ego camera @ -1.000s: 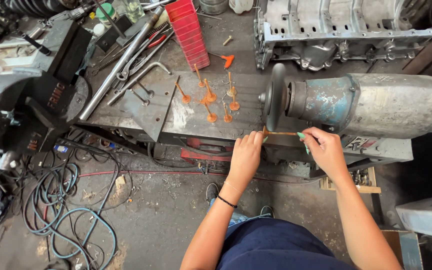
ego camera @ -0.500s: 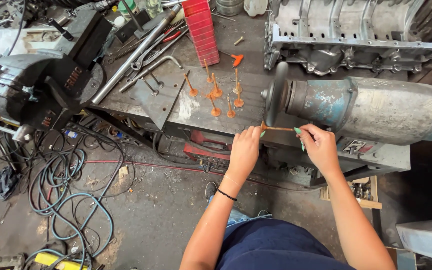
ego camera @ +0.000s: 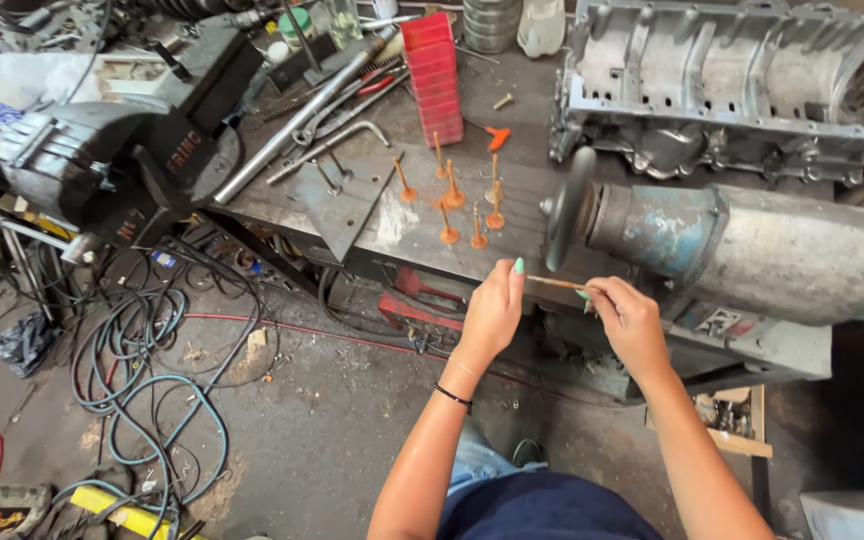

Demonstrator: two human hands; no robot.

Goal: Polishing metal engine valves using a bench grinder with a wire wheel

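My left hand (ego camera: pixel 493 308) and my right hand (ego camera: pixel 626 315) hold the two ends of a thin orange-brown valve stem (ego camera: pixel 554 283), kept level just below the dark grinding wheel (ego camera: pixel 565 208) of a big blue-grey bench grinder (ego camera: pixel 752 250). Several orange valves (ego camera: pixel 450 196) stand head-down on the steel workbench (ego camera: pixel 372 215) just beyond my hands.
A red stacked tray block (ego camera: pixel 434 68) and long wrenches (ego camera: pixel 304 112) lie on the bench. A grey engine block (ego camera: pixel 722 90) sits at the back right, a dark vise-like machine (ego camera: pixel 122 160) at the left. Hoses and cables (ego camera: pixel 142 370) coil on the dirty floor.
My view has shifted slightly right and back. Both hands keep hold of the stem under the wheel, almost where they were.
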